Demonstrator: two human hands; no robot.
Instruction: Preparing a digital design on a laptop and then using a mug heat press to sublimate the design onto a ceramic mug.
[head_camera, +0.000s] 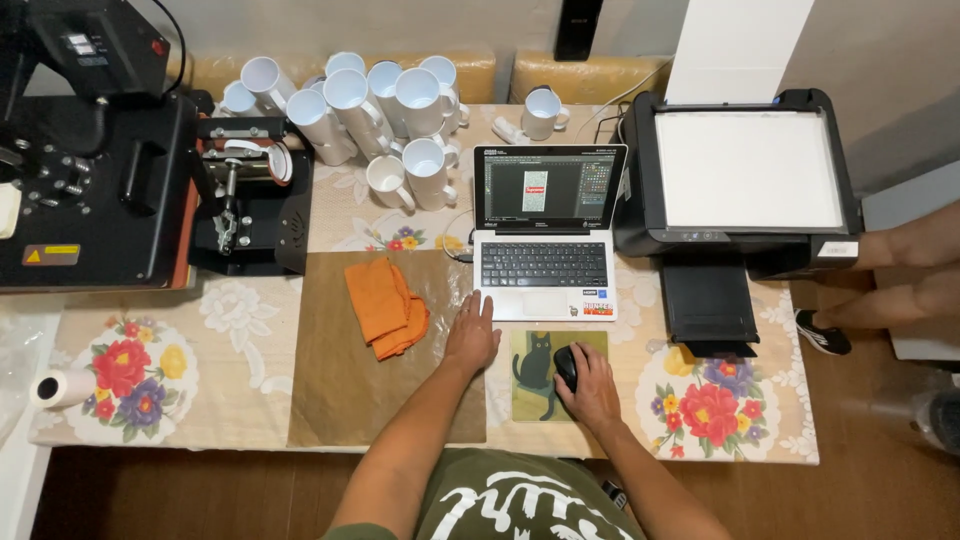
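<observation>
Right hand (592, 388) is down over the black computer mouse (566, 366), fingers curled on top of it and palm behind, so the grip is closed around the mouse. The mouse sits on a green mouse pad (533, 385) with a black cat drawn on it, close to the near edge of the table (240, 400), a little right of the middle. Left hand (472, 336) lies flat, fingers together and stretched out, gripping nothing; it rests on the brown paper sheet (330, 390) just left of the pad, fingertips almost at the near left corner of the laptop (546, 240).

The laptop stands open right behind the pad, screen lit with an editing program. Left of the left hand, on the same brown sheet, lies a crumpled orange cloth (385, 305). Behind it, toward the far edge, a crowd of white mugs (385, 110), some upright, some tipped on their sides. At the far left corner sits a black heat press (90, 150), with a smaller mug press (250, 195) beside it. A roll of white tape (62, 387) rests at the near left edge. To the right of the laptop is a black printer (745, 180), paper standing up in its feed, output tray pulled forward. Beyond the table's right edge, another person's legs (900, 275) show.
</observation>
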